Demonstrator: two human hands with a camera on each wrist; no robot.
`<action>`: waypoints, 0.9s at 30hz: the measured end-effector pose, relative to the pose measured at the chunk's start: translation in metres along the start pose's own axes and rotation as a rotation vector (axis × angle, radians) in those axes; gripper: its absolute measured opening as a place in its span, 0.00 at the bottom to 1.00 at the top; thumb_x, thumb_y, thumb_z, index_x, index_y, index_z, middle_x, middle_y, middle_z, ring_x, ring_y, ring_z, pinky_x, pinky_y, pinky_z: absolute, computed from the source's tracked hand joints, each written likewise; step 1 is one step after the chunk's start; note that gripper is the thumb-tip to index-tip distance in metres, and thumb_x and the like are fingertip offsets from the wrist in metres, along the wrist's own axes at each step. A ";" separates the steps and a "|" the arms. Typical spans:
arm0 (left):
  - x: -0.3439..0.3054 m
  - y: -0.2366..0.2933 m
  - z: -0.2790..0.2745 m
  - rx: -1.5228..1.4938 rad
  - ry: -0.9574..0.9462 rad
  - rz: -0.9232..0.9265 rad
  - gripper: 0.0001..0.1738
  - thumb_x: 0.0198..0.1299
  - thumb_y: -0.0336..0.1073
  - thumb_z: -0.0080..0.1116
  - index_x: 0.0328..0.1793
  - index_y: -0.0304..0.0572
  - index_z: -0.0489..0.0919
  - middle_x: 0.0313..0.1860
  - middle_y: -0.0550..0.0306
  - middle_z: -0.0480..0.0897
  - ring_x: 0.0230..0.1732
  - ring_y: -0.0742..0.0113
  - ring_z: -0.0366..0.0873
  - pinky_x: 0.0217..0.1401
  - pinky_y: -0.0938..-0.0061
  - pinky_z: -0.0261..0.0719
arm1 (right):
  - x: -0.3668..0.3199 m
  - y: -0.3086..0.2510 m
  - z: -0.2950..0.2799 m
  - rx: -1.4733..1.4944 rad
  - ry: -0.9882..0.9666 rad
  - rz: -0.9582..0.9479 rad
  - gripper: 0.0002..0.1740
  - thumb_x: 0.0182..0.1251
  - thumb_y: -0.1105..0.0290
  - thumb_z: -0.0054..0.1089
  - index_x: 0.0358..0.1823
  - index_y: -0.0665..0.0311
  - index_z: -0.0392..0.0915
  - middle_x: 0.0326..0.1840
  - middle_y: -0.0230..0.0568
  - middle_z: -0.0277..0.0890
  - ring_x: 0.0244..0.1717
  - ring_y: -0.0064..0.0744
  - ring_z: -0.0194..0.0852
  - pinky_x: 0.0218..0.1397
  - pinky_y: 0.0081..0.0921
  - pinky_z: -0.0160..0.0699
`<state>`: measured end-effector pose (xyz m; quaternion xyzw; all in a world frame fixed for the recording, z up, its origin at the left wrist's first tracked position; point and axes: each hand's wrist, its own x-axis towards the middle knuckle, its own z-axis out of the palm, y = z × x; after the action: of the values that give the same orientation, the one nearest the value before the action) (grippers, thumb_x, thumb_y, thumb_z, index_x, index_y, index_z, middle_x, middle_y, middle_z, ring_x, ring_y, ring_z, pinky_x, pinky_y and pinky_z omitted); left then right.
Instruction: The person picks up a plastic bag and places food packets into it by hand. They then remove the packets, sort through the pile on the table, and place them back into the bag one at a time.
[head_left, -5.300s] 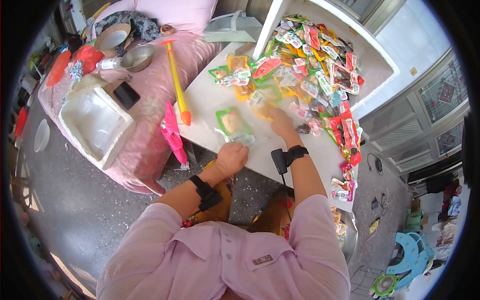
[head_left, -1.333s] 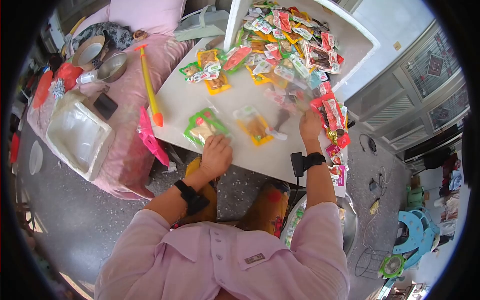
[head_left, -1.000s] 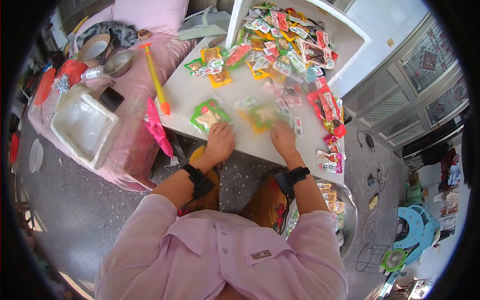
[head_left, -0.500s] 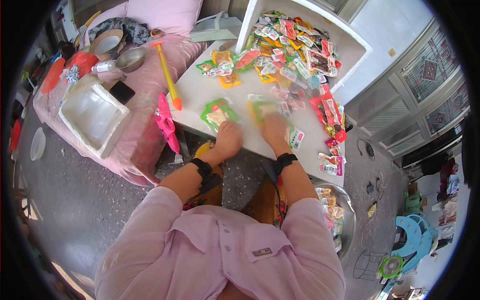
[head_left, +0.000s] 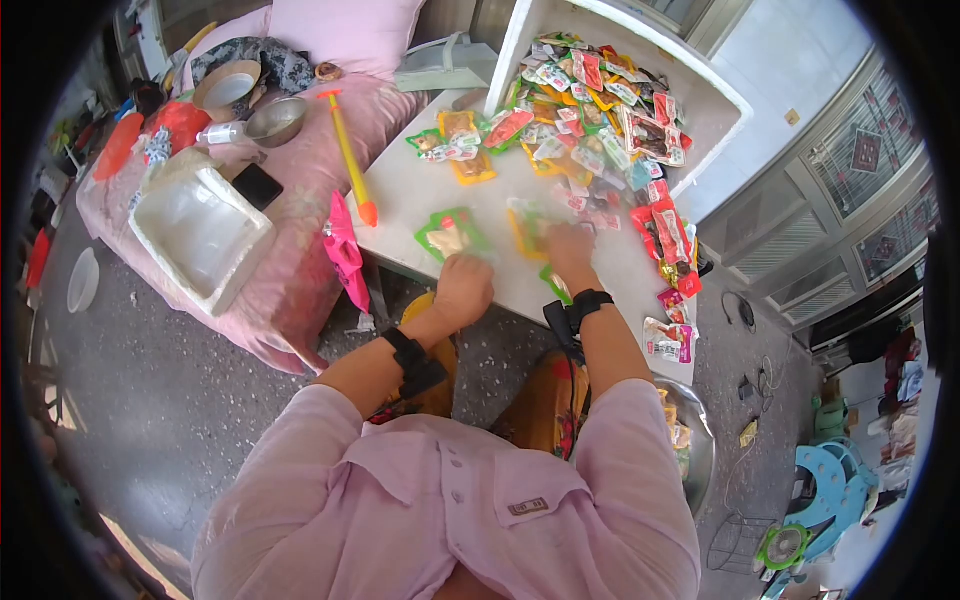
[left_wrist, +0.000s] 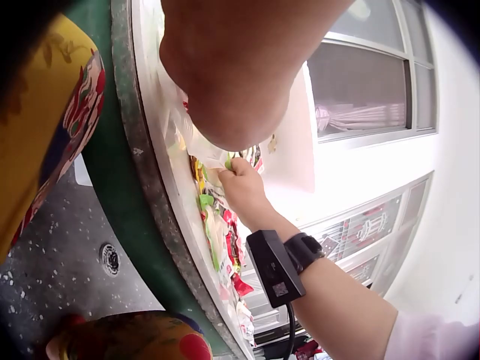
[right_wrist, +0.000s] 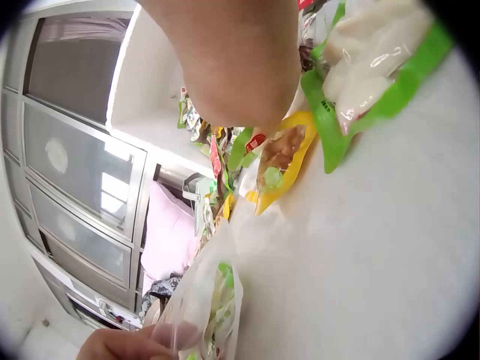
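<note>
On the table [head_left: 500,275], the left hand [head_left: 466,290] is at the near edge of a green-edged packet [head_left: 450,236]. Its finger and thumb pinch a clear plastic bag [right_wrist: 201,277] around that packet in the right wrist view. To the right, the right hand [head_left: 572,250], slightly blurred, holds another green-edged packet [head_left: 555,284], which shows large beside it in the right wrist view. A yellow-edged packet [head_left: 524,228] lies just left of the right hand. In the left wrist view the right hand [left_wrist: 246,191] has its thumb and forefinger together.
A white foam box [head_left: 722,105] lies on its side, with packets heaped in and before it. Red packets [head_left: 664,235] line the table's right edge. A metal basin [head_left: 697,440] stands below. Left are a pink-covered bed, an empty foam box [head_left: 200,238] and a yellow pump [head_left: 350,160].
The right hand has come from the packets at the right to the middle of the table with a green-edged packet. The left hand stays by its bag. The head view has shifted slightly.
</note>
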<state>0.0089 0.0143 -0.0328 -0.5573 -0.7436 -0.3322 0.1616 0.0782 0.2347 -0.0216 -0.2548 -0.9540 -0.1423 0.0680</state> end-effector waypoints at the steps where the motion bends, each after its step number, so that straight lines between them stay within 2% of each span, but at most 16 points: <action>1: 0.001 -0.001 0.000 -0.011 0.012 -0.010 0.05 0.39 0.29 0.50 0.26 0.39 0.69 0.29 0.51 0.74 0.37 0.54 0.71 0.45 0.64 0.65 | 0.000 -0.002 -0.014 0.004 0.036 -0.006 0.07 0.48 0.70 0.50 0.31 0.58 0.71 0.34 0.36 0.72 0.42 0.37 0.69 0.37 0.41 0.64; 3: 0.000 -0.003 0.000 -0.039 0.028 -0.029 0.04 0.40 0.28 0.50 0.25 0.39 0.69 0.28 0.50 0.73 0.36 0.53 0.71 0.44 0.64 0.65 | -0.002 0.000 -0.038 0.013 0.100 -0.014 0.05 0.49 0.70 0.49 0.29 0.59 0.71 0.34 0.36 0.73 0.38 0.38 0.71 0.35 0.41 0.66; 6: 0.007 -0.004 -0.002 -0.139 0.003 -0.098 0.03 0.40 0.28 0.49 0.25 0.39 0.69 0.26 0.48 0.72 0.35 0.50 0.70 0.42 0.62 0.65 | 0.006 0.021 -0.030 0.289 0.234 0.028 0.04 0.51 0.69 0.49 0.27 0.60 0.70 0.34 0.40 0.73 0.32 0.42 0.72 0.31 0.38 0.68; 9: 0.014 -0.003 -0.005 -0.182 -0.044 -0.152 0.03 0.41 0.28 0.49 0.25 0.38 0.69 0.26 0.47 0.72 0.34 0.49 0.69 0.40 0.61 0.65 | 0.001 0.038 -0.041 0.744 0.334 0.043 0.07 0.55 0.67 0.48 0.29 0.63 0.69 0.29 0.39 0.73 0.27 0.37 0.72 0.26 0.31 0.70; 12: 0.010 -0.007 0.008 -0.256 -0.028 -0.194 0.03 0.43 0.27 0.48 0.25 0.36 0.69 0.26 0.46 0.71 0.34 0.47 0.68 0.38 0.61 0.66 | -0.029 0.027 -0.077 1.466 -0.140 0.285 0.08 0.57 0.67 0.47 0.32 0.64 0.70 0.28 0.33 0.71 0.27 0.24 0.70 0.27 0.24 0.70; 15: 0.008 -0.004 0.011 -0.317 0.047 -0.211 0.03 0.43 0.27 0.47 0.26 0.35 0.69 0.25 0.45 0.71 0.33 0.46 0.68 0.36 0.61 0.66 | -0.058 0.015 -0.084 1.515 -0.473 0.347 0.08 0.59 0.66 0.47 0.34 0.62 0.71 0.29 0.26 0.68 0.28 0.16 0.66 0.29 0.17 0.70; 22: 0.010 0.005 0.000 -0.306 0.100 -0.054 0.03 0.43 0.26 0.48 0.26 0.36 0.69 0.26 0.45 0.71 0.33 0.46 0.68 0.36 0.60 0.66 | -0.069 -0.025 -0.060 1.583 -0.669 0.298 0.05 0.57 0.68 0.49 0.31 0.61 0.70 0.25 0.24 0.64 0.26 0.15 0.64 0.27 0.14 0.69; 25: 0.012 0.011 -0.009 -0.287 0.131 0.030 0.04 0.41 0.27 0.48 0.27 0.37 0.70 0.26 0.46 0.71 0.32 0.47 0.68 0.35 0.60 0.66 | -0.059 -0.035 -0.056 1.599 -0.680 0.258 0.05 0.56 0.69 0.49 0.30 0.62 0.70 0.26 0.25 0.65 0.24 0.15 0.64 0.26 0.14 0.69; 27: 0.012 0.012 -0.012 -0.251 0.159 0.053 0.06 0.41 0.28 0.48 0.28 0.38 0.73 0.25 0.47 0.72 0.30 0.47 0.69 0.33 0.58 0.65 | -0.055 -0.041 -0.042 1.782 -0.611 0.309 0.05 0.56 0.70 0.48 0.31 0.62 0.70 0.27 0.28 0.67 0.25 0.18 0.66 0.25 0.16 0.70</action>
<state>0.0149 0.0167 -0.0132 -0.5643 -0.6662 -0.4613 0.1579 0.1072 0.1623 -0.0025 -0.2586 -0.6440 0.7200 0.0029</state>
